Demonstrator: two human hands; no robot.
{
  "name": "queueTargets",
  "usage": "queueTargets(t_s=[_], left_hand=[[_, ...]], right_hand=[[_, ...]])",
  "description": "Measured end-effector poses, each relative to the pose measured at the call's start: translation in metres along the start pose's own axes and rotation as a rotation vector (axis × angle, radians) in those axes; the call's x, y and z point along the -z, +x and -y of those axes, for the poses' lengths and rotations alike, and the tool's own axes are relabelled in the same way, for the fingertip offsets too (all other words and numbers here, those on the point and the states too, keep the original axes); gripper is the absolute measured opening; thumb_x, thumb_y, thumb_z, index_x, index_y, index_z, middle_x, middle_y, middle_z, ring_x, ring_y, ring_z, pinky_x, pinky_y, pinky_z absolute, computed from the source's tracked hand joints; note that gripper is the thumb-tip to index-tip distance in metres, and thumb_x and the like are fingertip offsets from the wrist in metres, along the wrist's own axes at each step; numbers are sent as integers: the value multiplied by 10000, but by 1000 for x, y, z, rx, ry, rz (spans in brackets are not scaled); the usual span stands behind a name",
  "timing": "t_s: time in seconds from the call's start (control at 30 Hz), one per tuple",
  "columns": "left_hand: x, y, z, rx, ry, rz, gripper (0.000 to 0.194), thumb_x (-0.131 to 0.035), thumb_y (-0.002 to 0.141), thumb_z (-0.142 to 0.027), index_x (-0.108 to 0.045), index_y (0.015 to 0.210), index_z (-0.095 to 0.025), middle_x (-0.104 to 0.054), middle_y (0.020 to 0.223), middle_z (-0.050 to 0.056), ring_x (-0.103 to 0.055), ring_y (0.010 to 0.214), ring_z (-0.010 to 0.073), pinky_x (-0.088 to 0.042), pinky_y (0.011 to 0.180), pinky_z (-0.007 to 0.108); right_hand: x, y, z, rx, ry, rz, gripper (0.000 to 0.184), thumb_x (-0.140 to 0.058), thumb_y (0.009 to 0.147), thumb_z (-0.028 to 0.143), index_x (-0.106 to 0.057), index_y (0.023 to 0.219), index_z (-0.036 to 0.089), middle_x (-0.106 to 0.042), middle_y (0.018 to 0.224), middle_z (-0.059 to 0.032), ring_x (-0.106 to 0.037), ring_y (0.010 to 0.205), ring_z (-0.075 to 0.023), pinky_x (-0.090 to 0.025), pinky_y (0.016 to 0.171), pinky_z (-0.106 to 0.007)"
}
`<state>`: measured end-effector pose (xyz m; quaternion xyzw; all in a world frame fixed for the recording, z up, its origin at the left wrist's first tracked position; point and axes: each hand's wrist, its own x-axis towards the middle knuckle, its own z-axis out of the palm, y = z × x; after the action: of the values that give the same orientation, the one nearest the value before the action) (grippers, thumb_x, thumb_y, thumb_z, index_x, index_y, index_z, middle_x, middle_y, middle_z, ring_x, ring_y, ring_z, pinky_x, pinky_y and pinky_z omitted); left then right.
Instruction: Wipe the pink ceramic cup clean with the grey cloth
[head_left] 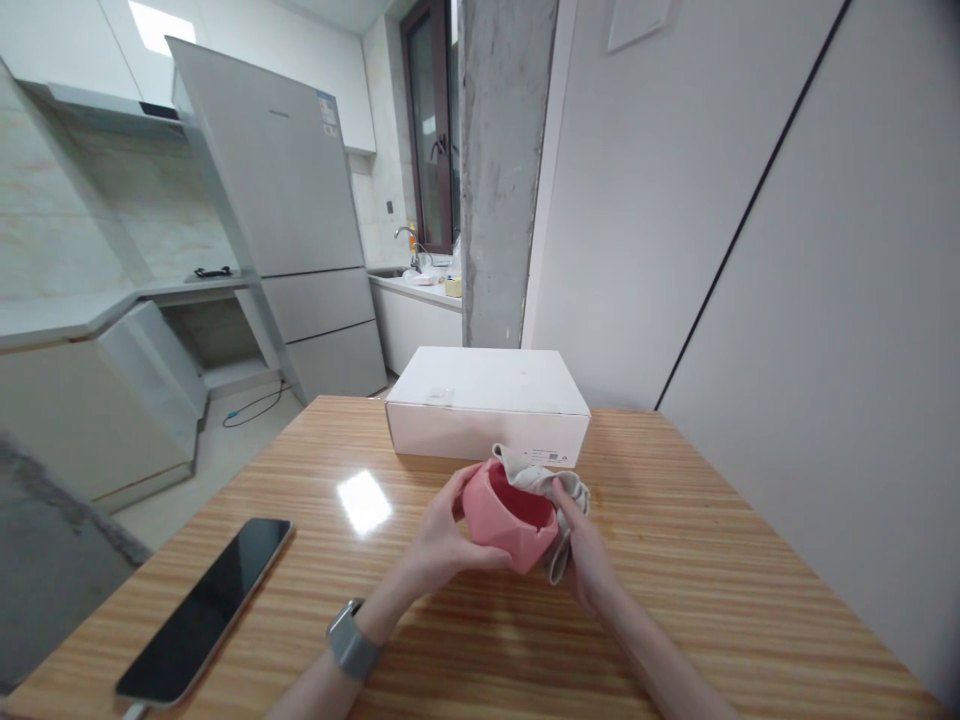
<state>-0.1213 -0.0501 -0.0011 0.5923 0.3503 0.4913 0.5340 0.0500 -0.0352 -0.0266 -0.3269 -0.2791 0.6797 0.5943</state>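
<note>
A pink faceted pot [504, 522] is tilted above the wooden table, its hollow opening turned partly toward me. My left hand [444, 540] grips it from the left, thumb along the lower front and fingers around the far side. At the pot's right rim, my right hand [585, 550] is closed on a light grey cloth [574, 488]. The cloth drapes over the back and right of the rim and touches it. Part of the right hand's fingers is hidden behind the cloth and pot.
A white box [487, 430] stands on the wooden table [720, 580] just behind the pot. To the left lies a black-screened phone [210, 610] with a cable at its near end. Beyond the table are a fridge [277, 180], a sink counter and a grey pillar [504, 170].
</note>
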Motion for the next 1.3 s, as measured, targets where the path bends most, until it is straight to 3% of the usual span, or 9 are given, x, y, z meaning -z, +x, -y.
queueTargets(t_s=[0.17, 0.27, 0.4, 0.63, 0.7, 0.8, 0.93, 1.1, 1.3], left_hand=[[-12, -3, 2, -64, 24, -146, 898, -878, 465, -160, -496, 1275, -226, -484, 1360, 106, -458, 1237, 305, -379, 1032, 372], [-11, 0, 13, 61, -153, -88, 829, -852, 550, -254, -468, 1284, -248, -486, 1364, 101, -530, 1153, 277, -479, 907, 338], [-5, 6, 27, 277, -309, -132, 527, -594, 813, -484, -514, 1254, -206, -611, 1191, 122, -630, 894, 215, -540, 627, 281], [2, 5, 25, 482, -405, -11, 453, -608, 792, -498, -603, 1148, -218, -678, 913, 46, -609, 634, 136, -537, 498, 253], [4, 5, 26, 487, -406, -10, 404, -630, 772, -471, -641, 1067, -195, -686, 873, 42, -619, 639, 146, -530, 485, 247], [9, 8, 30, 477, -392, -122, 346, -657, 744, -427, -677, 954, -152, -687, 741, 33, -584, 529, 117, -458, 412, 190], [11, 10, 29, 376, -411, -233, 413, -659, 745, -406, -655, 1073, -154, -704, 779, 49, -613, 561, 128, -428, 402, 173], [4, 7, 21, 316, -429, -153, 590, -724, 718, -350, -543, 1263, -214, -691, 1028, 75, -667, 772, 168, -536, 588, 236], [6, 9, 33, 578, -499, -6, 519, -541, 798, -589, -655, 1037, -142, -686, 772, 63, -636, 584, 150, -549, 534, 274]], right_hand=[[5, 6, -9, 140, -60, -72, 344, -688, 767, 442, -690, 1028, 218, -726, 1077, -7, -639, 1074, -183, -461, 969, -268], [11, 11, -11, 174, -44, -121, 338, -713, 744, 429, -688, 1009, 222, -731, 1060, -9, -645, 1064, -185, -489, 939, -282], [15, 15, -8, 167, -25, -179, 311, -739, 715, 414, -695, 957, 223, -740, 1032, -16, -670, 1014, -191, -541, 848, -269], [21, 14, -7, 77, -72, -104, 322, -761, 696, 415, -712, 931, 201, -762, 924, -18, -703, 921, -220, -543, 850, -298], [20, 13, -8, 43, -83, -75, 332, -767, 685, 430, -719, 909, 189, -765, 902, -32, -706, 906, -235, -543, 853, -319], [13, 10, -8, 42, -114, -55, 358, -778, 664, 441, -723, 915, 192, -762, 915, -36, -688, 967, -238, -524, 890, -316], [-1, 3, -12, 158, -220, -84, 394, -757, 674, 488, -719, 955, 215, -740, 1024, -27, -614, 1114, -213, -440, 999, -295], [2, 7, -14, 230, -201, -122, 399, -777, 639, 493, -730, 936, 231, -742, 1023, -26, -595, 1135, -265, -376, 1055, -390], [18, 17, -5, 126, -131, -94, 379, -801, 594, 474, -744, 867, 217, -759, 938, -38, -668, 989, -284, -454, 974, -400]])
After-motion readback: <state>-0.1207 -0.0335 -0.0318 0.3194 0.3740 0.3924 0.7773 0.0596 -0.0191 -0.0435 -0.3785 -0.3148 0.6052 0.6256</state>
